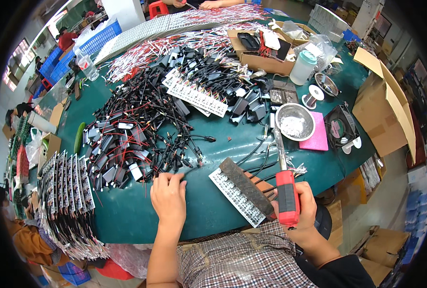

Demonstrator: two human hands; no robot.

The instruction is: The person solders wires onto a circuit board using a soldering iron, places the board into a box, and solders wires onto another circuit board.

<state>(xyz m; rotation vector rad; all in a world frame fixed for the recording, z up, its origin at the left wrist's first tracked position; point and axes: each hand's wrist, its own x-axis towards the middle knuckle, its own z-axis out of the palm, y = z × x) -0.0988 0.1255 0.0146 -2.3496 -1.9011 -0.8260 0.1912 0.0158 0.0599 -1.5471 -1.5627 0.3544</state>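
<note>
My right hand (305, 206) is wrapped round the red and black handle of a soldering gun (286, 194). Its long metal barrel points away from me, past the left side of a steel bowl (295, 122). My left hand (169, 199) rests at the near edge of a heap of black cables (151, 120). Its fingers are curled and close together, and whatever they grip is hidden. Between my hands lies a white circuit board strip (235, 197) with a dark bar (246, 187) along it. Several black cables (261, 165) run out beyond the bar.
A stack of populated boards with wires (67, 192) stands at the left edge. White boards (194, 93) lie on the cable heap. Toward the right are a solder wire spool (312, 97), pink foam (315, 132), a small fan (342, 127) and a large carton (384, 103). Another person's hand (209, 5) shows at the far side.
</note>
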